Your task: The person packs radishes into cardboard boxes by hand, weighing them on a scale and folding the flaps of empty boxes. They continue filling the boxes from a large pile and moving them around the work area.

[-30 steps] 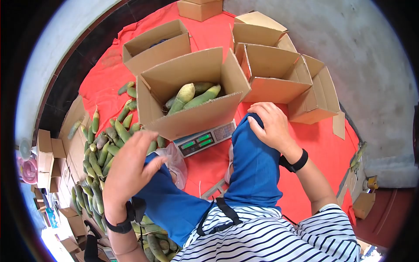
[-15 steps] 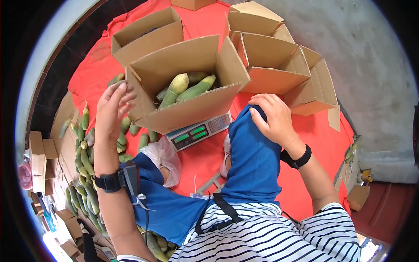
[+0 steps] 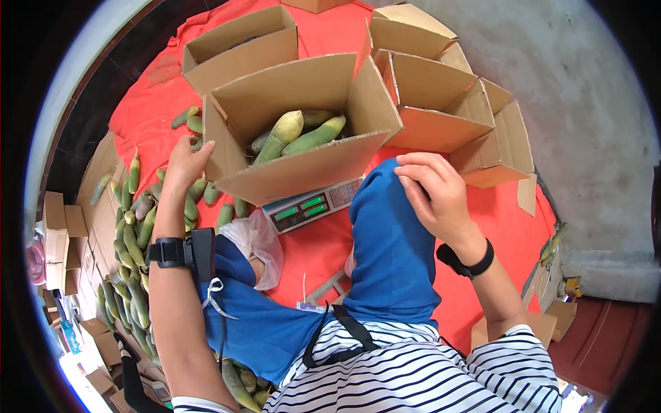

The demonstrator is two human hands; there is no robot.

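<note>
A cardboard box (image 3: 310,172) stands with its flaps up on a digital scale (image 3: 303,212) with lit green displays. Several green radishes (image 3: 313,141) with pale ends lie inside it. My left hand (image 3: 187,164) is just outside the box's left wall, over loose radishes (image 3: 195,124) on the red cloth. Its thumb and forefinger are apart; the other fingers are partly hidden. Above my blue-trousered knee, my right hand (image 3: 437,196) is loosely bent, thumb apart from the fingers, holding nothing.
Many more radishes (image 3: 131,241) are piled at the left on flattened cardboard. An open box (image 3: 241,51) stands behind the scale, and several open boxes (image 3: 441,127) are grouped at the right. Red cloth (image 3: 492,241) covers the floor. A grey wall (image 3: 592,124) bounds the right side.
My left hand has turned and lowered from beside the box's rim towards the loose radishes. My right hand has lifted off the knee, its fingers now bent.
</note>
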